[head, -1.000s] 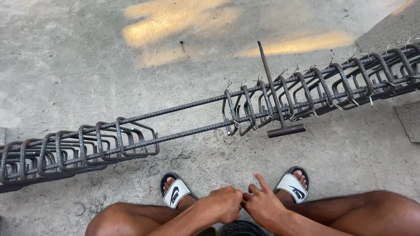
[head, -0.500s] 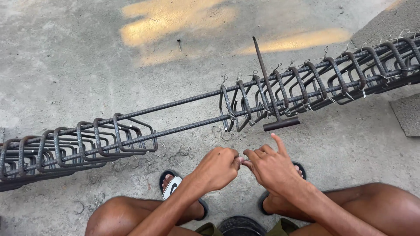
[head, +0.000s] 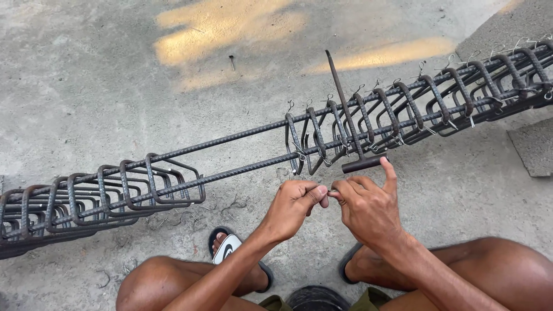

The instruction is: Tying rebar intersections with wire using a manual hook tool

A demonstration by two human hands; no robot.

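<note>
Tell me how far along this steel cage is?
Partway. Right-hand stirrups are spaced along the long bars and carry wire ties. In hand: the left hand and right hand pinch something small between them, beside the T-shaped tool. Left: the bunched stirrups and the bare middle stretch.

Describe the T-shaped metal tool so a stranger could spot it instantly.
Find the long rebar cage lying across the concrete floor. Just above the hands, among the right-hand cluster of stirrups, the tool leans against it. It alone is one straight rod ending in a short crossbar.
</note>
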